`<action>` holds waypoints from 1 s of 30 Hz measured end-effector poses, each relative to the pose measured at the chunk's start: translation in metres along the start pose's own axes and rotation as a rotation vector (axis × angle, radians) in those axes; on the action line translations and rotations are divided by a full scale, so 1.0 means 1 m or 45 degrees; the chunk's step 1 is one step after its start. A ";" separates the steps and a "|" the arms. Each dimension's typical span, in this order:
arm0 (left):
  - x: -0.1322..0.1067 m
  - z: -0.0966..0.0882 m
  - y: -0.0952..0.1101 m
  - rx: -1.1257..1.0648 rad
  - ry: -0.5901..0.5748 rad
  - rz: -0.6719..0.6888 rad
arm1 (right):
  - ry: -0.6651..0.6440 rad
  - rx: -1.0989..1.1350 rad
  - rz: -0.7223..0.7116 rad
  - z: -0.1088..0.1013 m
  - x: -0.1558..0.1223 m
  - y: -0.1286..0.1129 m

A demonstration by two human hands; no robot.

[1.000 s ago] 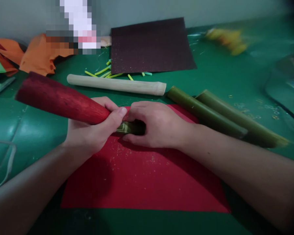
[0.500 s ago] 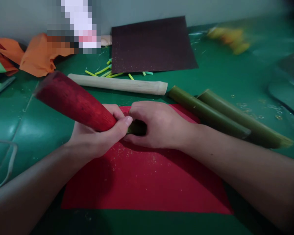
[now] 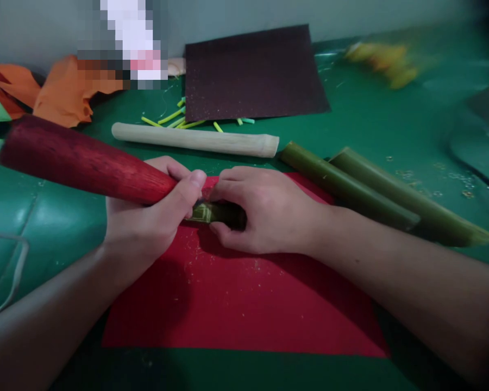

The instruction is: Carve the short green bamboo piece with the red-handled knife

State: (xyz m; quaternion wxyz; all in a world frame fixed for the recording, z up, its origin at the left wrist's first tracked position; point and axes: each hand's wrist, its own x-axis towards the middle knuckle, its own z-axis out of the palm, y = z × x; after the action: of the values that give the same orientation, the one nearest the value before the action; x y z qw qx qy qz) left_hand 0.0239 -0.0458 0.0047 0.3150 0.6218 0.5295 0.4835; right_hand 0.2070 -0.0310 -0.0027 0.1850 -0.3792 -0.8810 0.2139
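The left hand (image 3: 144, 222) is closed round a stick (image 3: 85, 163), fingers wrapped under it and the thumb pressed on top just where its red wrap (image 3: 57, 152) ends. The right hand (image 3: 269, 212) is just beside, fingers curled together and clamped over the stick's bare green end (image 3: 209, 212). The two thumbs are almost touching. The stick sits over the far edge of a red sheet (image 3: 244, 309) near the middle of the table (image 3: 370, 125), with its wrapped length slanting away to the far left, apparently clear of the surface. It looks like bamboo, so likely stiff, hollow and fairly light. The bare skin looks smooth and may slip, while the wrap looks matt and should grip better, though it seems thin and could crease or tear under a hard pinch. A full-hand hold on the wrapped part near its edge, and a firm one on the green end, looks the safest. Fine dust speckles the sheet. Farther off lie a pale stick (image 3: 195, 140), two green tubes (image 3: 350, 187) side by side to the right, a dark sheet (image 3: 252, 73) with straw bits (image 3: 175, 117) at its near edge, and orange paper (image 3: 61, 92) at far left
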 end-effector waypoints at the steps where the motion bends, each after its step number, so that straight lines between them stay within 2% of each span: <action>1: 0.000 0.000 0.001 0.005 0.005 -0.010 | -0.001 0.016 0.001 0.000 0.000 0.000; 11: -0.005 0.003 -0.006 -0.099 0.004 -0.070 | -0.098 0.122 0.103 0.003 0.003 -0.003; 22: -0.006 0.005 -0.011 -0.073 0.009 -0.017 | -0.133 0.113 0.122 0.003 0.004 -0.004; 24: -0.005 0.003 -0.012 -0.056 -0.036 0.024 | -0.144 0.105 0.127 0.002 0.005 -0.004; 28: -0.003 0.000 -0.014 -0.032 -0.240 0.182 | -0.109 0.082 0.116 0.003 0.005 -0.004; 30: -0.003 0.001 -0.013 -0.035 -0.237 0.182 | -0.102 0.078 0.120 0.004 0.005 -0.005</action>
State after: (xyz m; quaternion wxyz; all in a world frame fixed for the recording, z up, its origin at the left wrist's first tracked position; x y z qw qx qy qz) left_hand 0.0203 -0.0450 -0.0086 0.3360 0.6958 0.4456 0.4522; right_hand 0.1992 -0.0315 -0.0030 0.1508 -0.4056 -0.8620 0.2641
